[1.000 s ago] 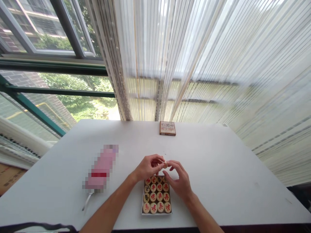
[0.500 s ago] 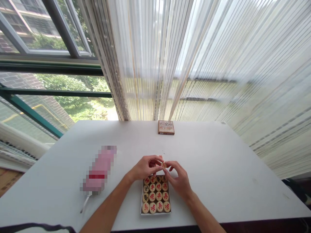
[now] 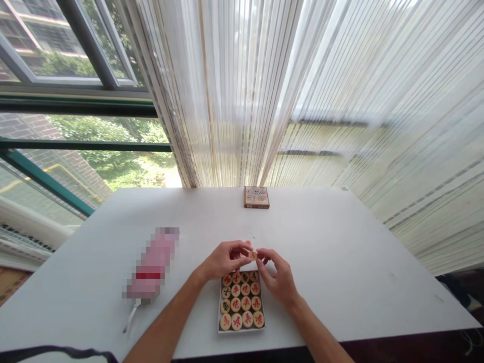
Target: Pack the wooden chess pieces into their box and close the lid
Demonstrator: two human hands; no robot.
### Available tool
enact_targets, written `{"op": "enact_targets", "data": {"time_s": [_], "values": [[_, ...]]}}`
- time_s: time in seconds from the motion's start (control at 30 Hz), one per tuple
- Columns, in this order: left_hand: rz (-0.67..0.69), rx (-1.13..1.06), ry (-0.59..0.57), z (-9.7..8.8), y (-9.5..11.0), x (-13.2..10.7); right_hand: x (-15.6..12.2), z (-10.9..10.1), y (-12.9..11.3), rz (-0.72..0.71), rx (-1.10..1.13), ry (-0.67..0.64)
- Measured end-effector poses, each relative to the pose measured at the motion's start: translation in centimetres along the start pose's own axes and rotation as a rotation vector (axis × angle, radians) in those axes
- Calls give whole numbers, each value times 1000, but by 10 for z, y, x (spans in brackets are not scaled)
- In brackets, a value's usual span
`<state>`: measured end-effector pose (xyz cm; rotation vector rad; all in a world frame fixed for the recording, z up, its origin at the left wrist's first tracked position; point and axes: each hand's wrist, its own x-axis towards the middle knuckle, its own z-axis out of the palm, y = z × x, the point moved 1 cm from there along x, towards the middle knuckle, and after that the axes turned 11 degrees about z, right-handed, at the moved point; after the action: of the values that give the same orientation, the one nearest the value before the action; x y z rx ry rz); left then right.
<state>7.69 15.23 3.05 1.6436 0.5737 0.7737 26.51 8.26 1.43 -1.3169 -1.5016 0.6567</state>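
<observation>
A round wooden Chinese chess piece (image 3: pixel 252 255) with a red character is held up between both hands, just beyond the box. My left hand (image 3: pixel 225 259) pinches it from the left with thumb and fingers. From the other side, the thumb and fingertips of my right hand (image 3: pixel 280 277) close on its edge. Partly hidden behind my left fingers is another red-marked piece (image 3: pixel 248 243). Below the hands, an open shallow box (image 3: pixel 242 330) holds several rows of pieces with red or black characters. My left fingers partly cover its far edge.
On the white table (image 3: pixel 325 262), a flat brown printed box (image 3: pixel 256 197) lies near the far edge. A pixelated pink object (image 3: pixel 153 267) with a pale strap (image 3: pixel 130 318) lies to the left. String curtains (image 3: pixel 242 101) and a window stand beyond the table.
The view has shifted slightly. Between my fingertips, the held piece has tilted a little, and its red character shows more clearly. Both hands stay in nearly the same place.
</observation>
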Motion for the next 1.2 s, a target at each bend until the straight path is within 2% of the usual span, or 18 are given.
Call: {"op": "enact_targets", "data": {"time_s": [0.23,0.47,0.93,1.07,1.2], "values": [[-17,29,-9,-2,-5,-1,0,1,1,-14,39,-56],[44,123,33,-4,-4,0,1,2,1,-27,105,-72],[76,202,297,-28,2,0,2,2,9,83,248,-20],[87,190,323,-35,1,-1,2,4,11,109,296,-28],[88,238,326,-34,-1,0,3,6,12,149,326,-16]]}}
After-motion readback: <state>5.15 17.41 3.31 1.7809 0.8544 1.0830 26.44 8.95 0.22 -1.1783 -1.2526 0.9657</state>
